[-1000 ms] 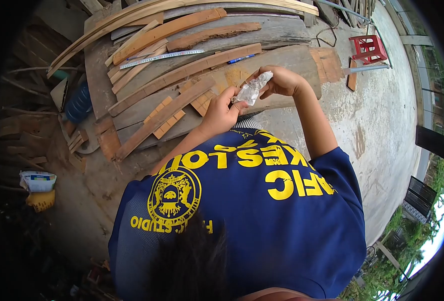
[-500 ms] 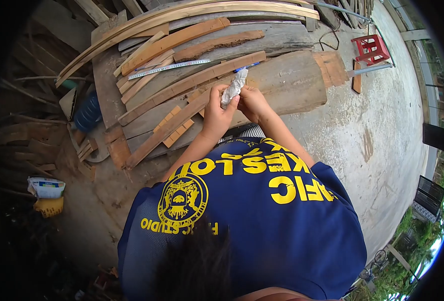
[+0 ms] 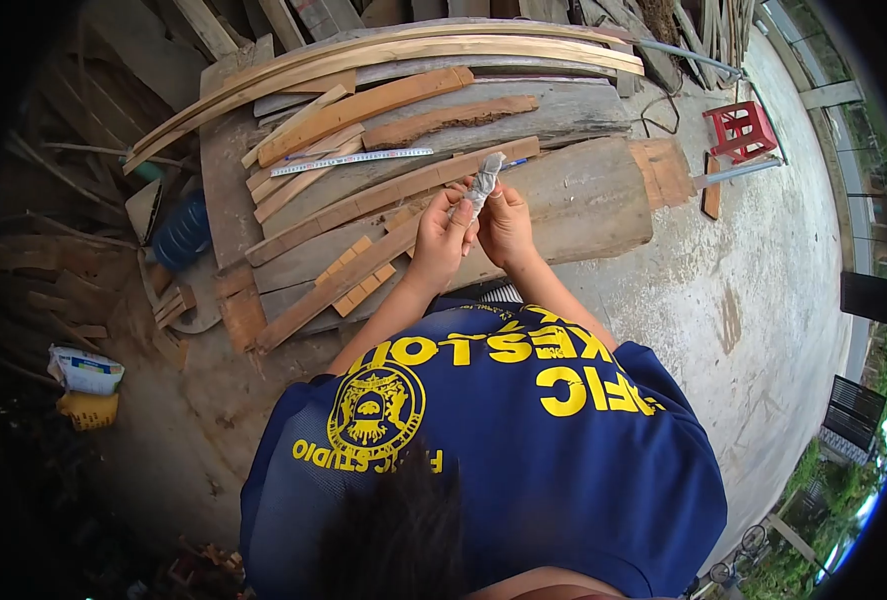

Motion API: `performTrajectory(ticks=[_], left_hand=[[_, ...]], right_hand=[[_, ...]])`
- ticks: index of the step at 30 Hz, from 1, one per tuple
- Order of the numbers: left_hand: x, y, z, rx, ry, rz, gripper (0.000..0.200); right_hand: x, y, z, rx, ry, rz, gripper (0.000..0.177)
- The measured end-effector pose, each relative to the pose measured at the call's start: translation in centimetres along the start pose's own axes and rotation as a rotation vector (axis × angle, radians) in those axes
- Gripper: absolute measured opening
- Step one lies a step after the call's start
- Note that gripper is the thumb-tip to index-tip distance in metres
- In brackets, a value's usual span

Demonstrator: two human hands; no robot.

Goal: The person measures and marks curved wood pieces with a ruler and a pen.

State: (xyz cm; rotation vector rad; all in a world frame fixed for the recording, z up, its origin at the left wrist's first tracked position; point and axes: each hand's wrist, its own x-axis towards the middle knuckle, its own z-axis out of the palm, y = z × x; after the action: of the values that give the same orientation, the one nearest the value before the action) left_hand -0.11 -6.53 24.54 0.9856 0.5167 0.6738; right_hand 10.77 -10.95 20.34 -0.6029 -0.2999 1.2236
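A crumpled, whitish-grey bundle (image 3: 486, 178), perhaps cloth or paper, stands up between my two hands over the boards. My left hand (image 3: 443, 236) is closed on its lower left side, thumb up along it. From the right, my right hand (image 3: 506, 226) pinches the same bundle with thumb and fingers. Just behind the bundle's top, a blue pen (image 3: 515, 163) lies on a long notched wooden strip (image 3: 363, 200). A white measuring tape (image 3: 353, 161) stretches across the wood pieces farther left.
Wide grey planks (image 3: 593, 195) lie under my hands, with long curved strips (image 3: 403, 50) along the far side. A small slatted wood piece (image 3: 358, 280) is near my left forearm. At the right are a red stool (image 3: 740, 131) and a metal bar; a blue bottle (image 3: 181, 232) is at the left.
Both hands have shifted slightly down in view with the bundle. My right fingers have moved up along it and now pinch nearer its upper part. The view has tilted slightly.
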Motion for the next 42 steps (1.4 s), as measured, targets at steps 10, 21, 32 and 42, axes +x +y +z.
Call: performTrajectory(ticks=[10,21,32,42], left_hand=[[2.0,2.2,-1.1,-0.159,-0.066,-0.097,0.026],[1.0,3.3,-0.5,-0.187,-0.296,-0.166,0.027],[-1.4,4.8,-0.2,0.07,-0.47,-0.228,0.03],[-2.1,7.5,1.1,0.761,-0.496,0.091,0.029]], right_hand=[[2.8,-5.8,4.0,-0.979,-0.008,-0.378,0.041],[1.1,-11.8,6.7,-1.29,-0.319,-0.581,0.036],[-2.0,-16.7,10.0,-1.633,-0.705,-0.66,0.021],[-4.6,-13.7,10.8,-1.619,-0.707,-0.554,0.042]])
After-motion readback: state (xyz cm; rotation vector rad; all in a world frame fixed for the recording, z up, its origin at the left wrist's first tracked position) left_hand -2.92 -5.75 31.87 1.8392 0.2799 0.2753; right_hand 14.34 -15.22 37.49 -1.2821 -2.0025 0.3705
